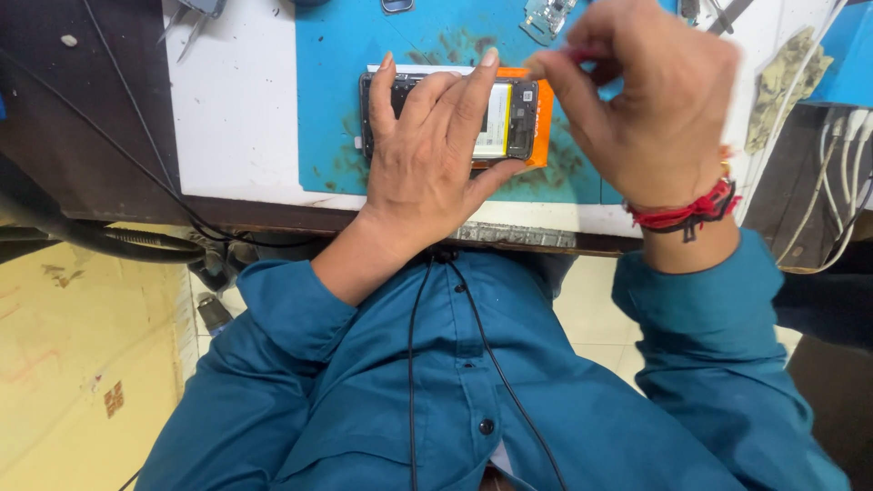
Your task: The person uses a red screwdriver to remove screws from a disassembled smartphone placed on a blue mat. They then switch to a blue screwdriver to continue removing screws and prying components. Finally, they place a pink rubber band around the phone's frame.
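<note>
An opened phone (509,114) with its back off lies on an orange pad (543,118) on a blue work mat (346,55). Its pale battery and dark frame show. My left hand (427,155) lies flat over the phone, fingers spread, pressing it down. My right hand (637,100) hovers above the phone's right end, fingertips pinched together near the corner; I cannot tell whether something small is between them. A red thread band circles my right wrist.
A circuit board (548,14) and metal tweezers (186,27) lie at the back of the white table (236,118). A dirty cloth (787,77) and white cables (841,173) are to the right. A black cable hangs down my blue shirt.
</note>
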